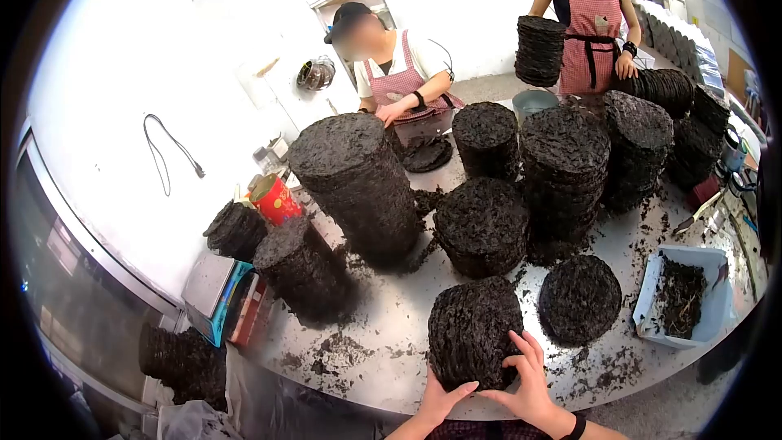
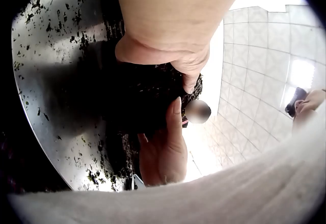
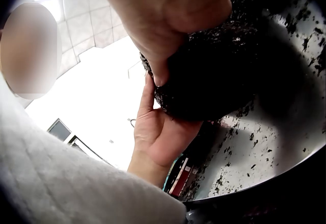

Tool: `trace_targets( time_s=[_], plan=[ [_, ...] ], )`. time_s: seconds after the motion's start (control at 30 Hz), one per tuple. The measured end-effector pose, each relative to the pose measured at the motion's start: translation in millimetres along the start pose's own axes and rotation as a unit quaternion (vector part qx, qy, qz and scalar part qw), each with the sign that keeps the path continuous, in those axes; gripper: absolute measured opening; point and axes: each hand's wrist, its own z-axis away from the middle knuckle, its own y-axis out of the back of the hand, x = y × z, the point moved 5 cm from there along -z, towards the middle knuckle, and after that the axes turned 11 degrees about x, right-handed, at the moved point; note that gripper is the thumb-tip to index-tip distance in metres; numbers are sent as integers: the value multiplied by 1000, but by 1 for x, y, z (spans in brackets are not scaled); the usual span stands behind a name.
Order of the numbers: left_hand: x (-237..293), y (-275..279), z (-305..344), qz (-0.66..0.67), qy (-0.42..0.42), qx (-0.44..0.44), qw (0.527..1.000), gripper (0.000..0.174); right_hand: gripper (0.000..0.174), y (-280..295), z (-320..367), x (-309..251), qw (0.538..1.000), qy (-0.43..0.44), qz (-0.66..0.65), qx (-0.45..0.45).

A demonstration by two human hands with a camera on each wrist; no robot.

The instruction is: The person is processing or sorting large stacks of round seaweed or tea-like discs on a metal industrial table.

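Note:
In the head view, a short stack of dark, round, dried seaweed cakes point(image 1: 475, 327) stands near the table's front edge, its ridged side turned toward me. My left hand point(image 1: 444, 399) holds it low on the left, with the thumb along the near side. On the right, my right hand point(image 1: 529, 381) grips it with spread, bent fingers. The thumbs nearly meet at the front. Both wrist views show the hands on either side of the dark stack point(image 3: 209, 76), with the left fingers partly hidden behind it. A flat seaweed cake point(image 1: 580, 300) lies just right of the stack.
Several taller seaweed stacks point(image 1: 352, 183) crowd the table behind. A light blue bin point(image 1: 648, 310) with scraps stands at right, a scale point(image 1: 213, 297) at left. Crumbs litter the white tabletop point(image 1: 489, 406). Two people in checked aprons point(image 1: 590, 20) work across the table.

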Motion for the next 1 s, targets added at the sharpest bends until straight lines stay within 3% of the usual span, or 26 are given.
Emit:
trace_targets(
  time_s=[0.1,0.13,0.2,0.27,0.33,0.43,0.47,0.53,0.6,0.67,0.73,0.77,0.8,0.87,0.9,0.93,1.0],
  plan=[
    [3,0,1,11,-41,21,999,97,64,-9,2,3,999,-22,-49,8],
    [0,4,-1,-30,-50,35,998,99,66,-10,3,3,994,-67,-89,-8],
    [-3,12,-5,-76,-88,46,992,95,63,-6,-2,-5,992,-35,-123,-4],
    [4,11,-3,-9,-26,67,997,89,58,-1,-8,-2,994,11,-109,-23],
    [-5,14,-9,62,-6,23,998,84,44,8,-13,1,984,-27,-162,-67],
    [-10,14,-7,60,2,44,997,88,35,24,-11,8,964,-138,-217,-74],
    [-11,12,-7,68,2,44,997,88,34,30,-11,13,964,-133,-230,14],
    [-12,11,-5,82,1,47,996,90,29,60,-14,20,974,-134,-127,130],
    [-16,14,-7,70,2,48,996,92,23,85,-6,57,948,-195,-80,240],
    [-15,15,-6,57,0,46,997,93,24,103,-4,103,887,-236,-221,329],
    [-14,13,-5,68,2,41,997,93,31,112,-2,132,845,-297,-240,374],
    [-14,13,-5,71,-2,40,997,93,42,108,9,168,845,-270,-230,401],
    [-12,11,-6,75,-8,38,996,93,52,115,19,163,859,-305,-4,410],
    [-8,6,-3,73,-2,30,997,86,53,116,17,126,890,-221,72,391],
    [-3,2,-1,63,2,24,998,84,50,110,13,108,921,-136,73,359],
    [0,-3,0,52,4,17,998,82,47,100,8,83,945,-109,-12,309],
    [1,-14,3,23,-28,-2,999,76,56,73,2,41,984,-47,-29,169]
  ],
)
